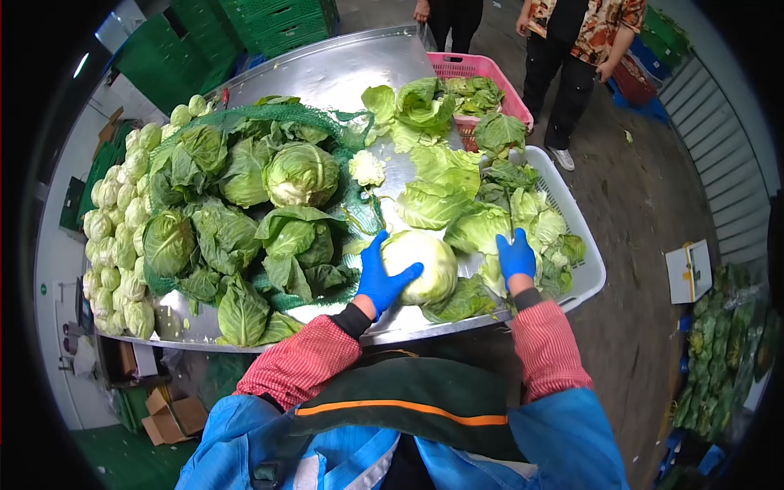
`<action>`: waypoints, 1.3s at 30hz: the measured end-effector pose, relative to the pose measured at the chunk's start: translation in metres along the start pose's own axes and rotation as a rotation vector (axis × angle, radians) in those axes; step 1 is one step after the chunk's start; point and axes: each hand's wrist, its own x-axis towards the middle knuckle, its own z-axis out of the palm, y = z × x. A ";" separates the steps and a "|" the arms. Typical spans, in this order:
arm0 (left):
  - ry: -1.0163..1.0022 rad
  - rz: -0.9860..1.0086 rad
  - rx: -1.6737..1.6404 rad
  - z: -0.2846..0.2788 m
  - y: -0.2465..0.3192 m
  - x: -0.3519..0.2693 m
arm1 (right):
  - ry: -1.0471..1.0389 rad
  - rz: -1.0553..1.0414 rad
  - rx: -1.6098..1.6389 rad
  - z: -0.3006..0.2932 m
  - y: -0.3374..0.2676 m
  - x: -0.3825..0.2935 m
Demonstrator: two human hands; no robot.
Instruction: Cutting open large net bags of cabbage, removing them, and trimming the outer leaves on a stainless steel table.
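Observation:
My left hand, in a blue glove, grips the left side of a pale, trimmed cabbage on the metal table. Its thumb lies across the top of the head. To the right of that cabbage is my right hand, also gloved in blue, beside loose outer leaves. From its fingers a thin dark blade, seemingly a knife, points away from me; the handle is hidden in the hand. Untrimmed cabbages with dark outer leaves lie on green netting at the left.
Pale trimmed heads are piled along the table's left end. A white basket and a pink crate hold leaves at the right. Two people stand beyond, one in a patterned shirt. Green crates are stacked behind.

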 end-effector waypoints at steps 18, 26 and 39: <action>-0.466 0.094 0.277 0.007 0.048 0.033 | 0.008 -0.466 -0.263 -0.058 -0.027 -0.107; -0.489 0.187 0.116 0.005 0.027 0.028 | -0.036 -0.399 0.080 -0.050 -0.079 -0.063; -0.106 -0.217 -0.618 0.022 0.000 -0.006 | -0.298 -0.225 0.117 -0.039 -0.059 -0.084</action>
